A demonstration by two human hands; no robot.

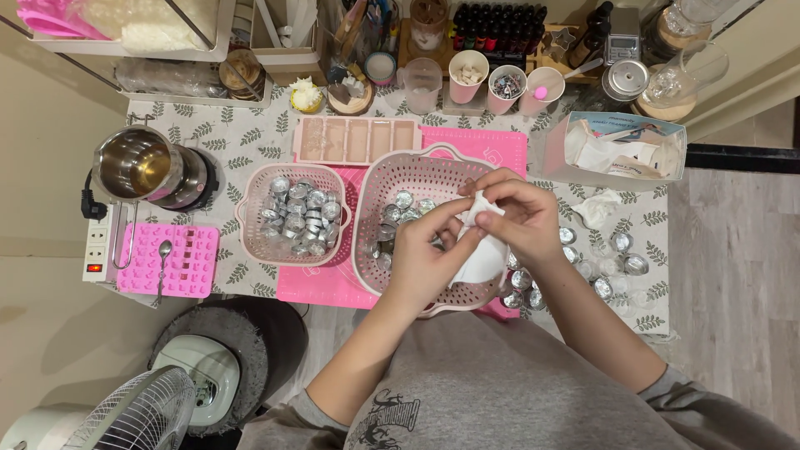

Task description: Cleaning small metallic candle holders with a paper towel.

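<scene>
Two hands wiping a small object over a pink basket

Both hands met above a large pink perforated plastic basket [433, 179], held close so that anything dropped would have fallen back inside. The left hand [425, 254] and the right hand [517, 217] were pressed together around a white crumpled tissue [482, 237], fingers closed on it; whatever small piece sat within the tissue was hidden, so I cannot tell what it was. Beneath them, the basket held several small silver metal cups [404, 204].

Just to the left stood a smaller pink perforated basket [250, 221], heaped with more silver cups, probably a separate batch kept within easy reach. On the right, loose silver and clear cups [612, 267] lay on the leaf-patterned tablecloth [242, 142], near an open white cardboard box of tissues [621, 150], seemingly placed beside the wiping hand for quick refills.

Further left, a steel melting pot [137, 167] sat on a small burner, apart from the baskets, with a pink silicone mould [171, 258] carrying a metal spoon [162, 267] in front of it.
</scene>
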